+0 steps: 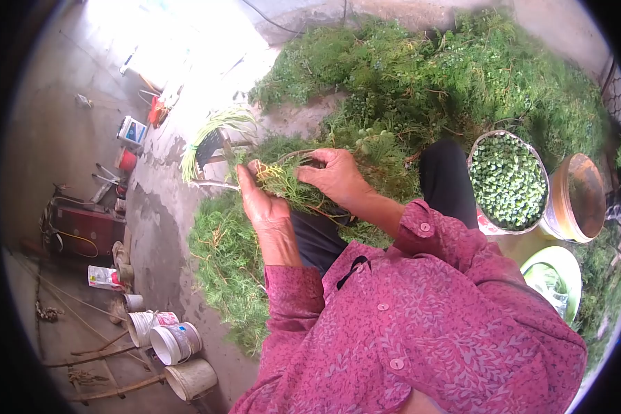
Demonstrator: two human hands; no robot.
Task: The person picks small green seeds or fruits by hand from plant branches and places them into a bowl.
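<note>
A leafy evergreen sprig, partly yellowed, is held in front of me above my lap. My left hand grips it from the left side, thumb and fingers pointing up. From the right, my right hand pinches the same sprig with curled fingers; whatever lies between the fingertips is too small to make out. Cut evergreen branches lie heaped beyond my hands. To my right stands a bucket filled with small green cones.
An open orange-brown bucket and a light green basin stand at right. More branches cover the floor at left. Pale strips lie over a dark woven piece ahead. White buckets line the left wall beside a wooden ladder.
</note>
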